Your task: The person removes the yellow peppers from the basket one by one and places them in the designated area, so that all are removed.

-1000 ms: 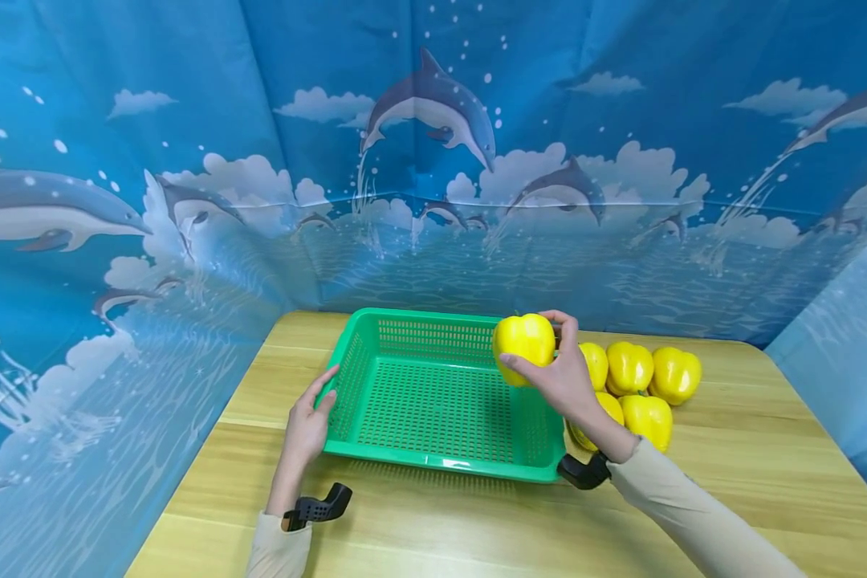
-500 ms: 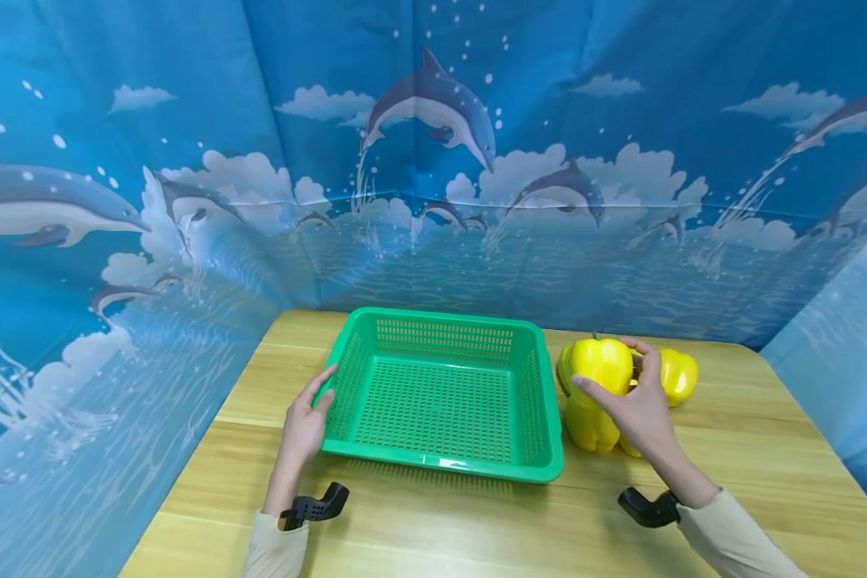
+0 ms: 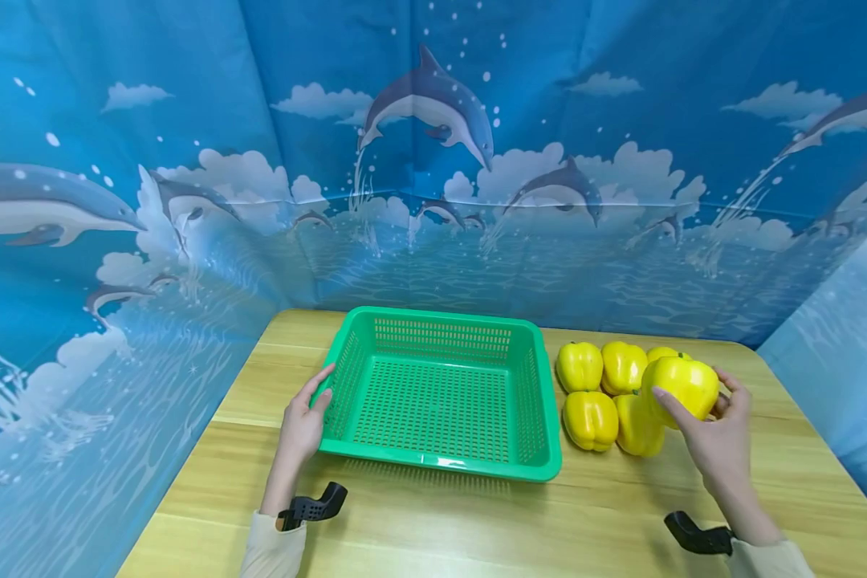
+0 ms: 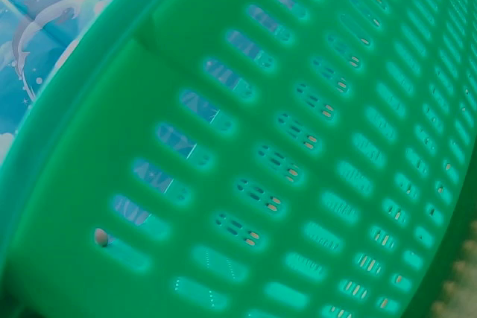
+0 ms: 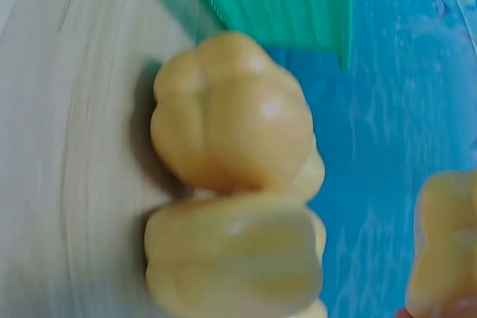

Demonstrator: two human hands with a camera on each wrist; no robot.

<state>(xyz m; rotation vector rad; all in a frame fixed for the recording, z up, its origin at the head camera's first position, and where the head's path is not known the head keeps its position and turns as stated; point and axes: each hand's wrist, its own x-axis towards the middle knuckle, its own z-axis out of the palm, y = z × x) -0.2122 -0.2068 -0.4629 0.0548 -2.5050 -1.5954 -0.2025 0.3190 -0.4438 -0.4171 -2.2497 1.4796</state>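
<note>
My right hand (image 3: 722, 429) grips a yellow bell pepper (image 3: 682, 385), thumb on its near side and fingers round its right. It is held up over the right end of a group of yellow bell peppers (image 3: 591, 420) and partly covers some of them. In the right wrist view, the held pepper (image 5: 447, 243) shows at the right edge, beside the grouped ones. My left hand (image 3: 303, 421) holds the left rim of a green plastic basket (image 3: 441, 461), thumb over the inner side. The basket's slotted wall (image 4: 186, 72) fills the left wrist view.
Peppers stand in two rows right beside the basket's right wall, on a light wooden table (image 3: 506, 530). Behind rises a blue curtain (image 3: 433, 265) printed with dolphins, close to the table's back edge.
My right hand has carried the pepper from above the basket's right side rightward, past the group to its right end. My left hand and the basket have stayed nearly still.
</note>
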